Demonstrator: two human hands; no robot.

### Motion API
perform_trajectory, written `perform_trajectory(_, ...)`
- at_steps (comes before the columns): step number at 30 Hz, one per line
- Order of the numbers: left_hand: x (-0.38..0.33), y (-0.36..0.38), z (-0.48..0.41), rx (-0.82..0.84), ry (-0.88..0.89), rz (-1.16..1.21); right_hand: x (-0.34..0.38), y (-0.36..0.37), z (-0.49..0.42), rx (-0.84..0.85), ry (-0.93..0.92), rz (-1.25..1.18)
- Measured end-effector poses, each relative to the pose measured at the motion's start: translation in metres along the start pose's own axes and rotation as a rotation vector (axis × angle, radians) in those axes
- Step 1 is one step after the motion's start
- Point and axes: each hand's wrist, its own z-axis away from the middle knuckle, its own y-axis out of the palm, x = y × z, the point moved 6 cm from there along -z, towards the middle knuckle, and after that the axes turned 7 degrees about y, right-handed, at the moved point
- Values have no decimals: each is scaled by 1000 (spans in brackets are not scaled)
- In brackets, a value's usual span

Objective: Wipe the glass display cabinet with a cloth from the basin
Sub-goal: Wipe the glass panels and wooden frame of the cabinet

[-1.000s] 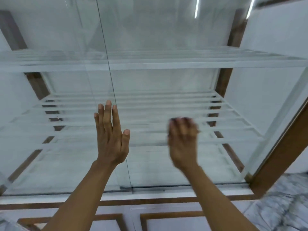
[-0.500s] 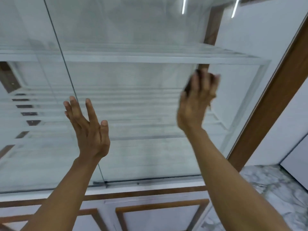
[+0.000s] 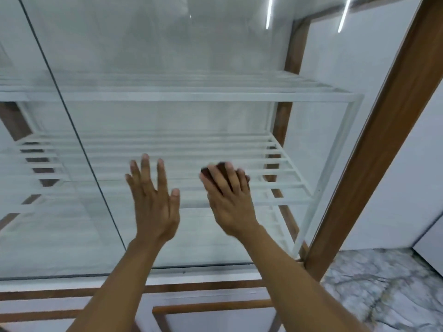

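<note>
Marbled floor (image 3: 383,295) and white wall (image 3: 419,152) at right.
The grey-veined floor is meeting the wall at lower right; two bright light strips (image 3: 344,15) are glowing near the top edge.

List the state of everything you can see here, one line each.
Left hand, fingers straight and spread, holding nothing, raised at the glass.
Right hand, fingers laid over the cloth, pressing it to the glass.
Cloth, dark, bunched under the right fingers.
Glass, hazy and streaked.
Shelves, white slats, behind the glass.
</note>
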Motion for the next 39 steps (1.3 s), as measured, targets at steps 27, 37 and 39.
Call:
perform_trajectory(27,-64,155,147,-159,359,-13,-51,72,218,-161,-82,128)
perform_trajectory(37,-41,182,192,-248,395,-95,-45,91,303,85,-53,252)
perform_trajectory(39,-39,182,193,-252,398,-90,-98,66,314,-16,185,268)
